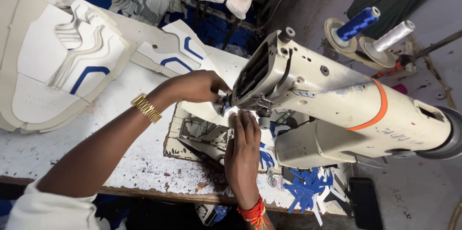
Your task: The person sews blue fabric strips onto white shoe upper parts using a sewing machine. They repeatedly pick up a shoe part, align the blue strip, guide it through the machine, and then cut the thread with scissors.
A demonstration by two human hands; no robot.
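A cream sewing machine (337, 100) with an orange band lies across the worktable. My left hand (195, 87), with a gold watch at the wrist, pinches a white shoe-upper piece (207, 110) at the needle area under the machine head. My right hand (243, 150), with red threads around the wrist, lies flat with fingers pressing the same piece just in front of the needle. The needle itself is hidden by the machine head.
Stacks of white and blue cut shoe pieces (62, 61) lie at the left, more (175, 52) behind my left hand. Blue scraps (308, 186) are under the machine. Blue (358, 22) and white (393, 35) thread spools stand at the right. A dark phone (365, 202) rests near the table's worn white edge (144, 189).
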